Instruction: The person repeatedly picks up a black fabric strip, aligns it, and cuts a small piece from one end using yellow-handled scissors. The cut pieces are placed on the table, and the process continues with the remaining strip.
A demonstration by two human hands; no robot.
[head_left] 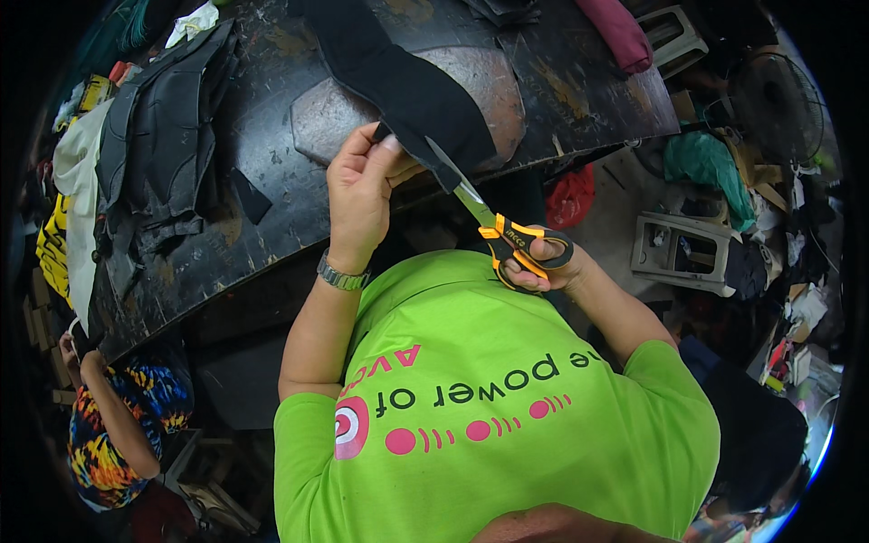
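Note:
A long black fabric piece (398, 77) lies across the dark table and hangs a little over its near edge. My left hand (369, 167) pinches its near edge between thumb and fingers. To the right, my right hand (543, 262) grips yellow-and-black scissors (520, 242) by their handles. The blades are at the fabric's near edge, with one blade showing on top of the cloth and part of the other hidden. Beneath the fabric, a worn brownish plate (330, 113) rests on the tabletop.
The scuffed dark table (272, 199) carries stacked black fabric pieces (163, 127) and a small black scrap (250, 195) at left. A co-worker's hands (81, 362) are at the lower left. Plastic stools (683, 253), a green bag (711, 172) and a fan (778, 104) stand at right.

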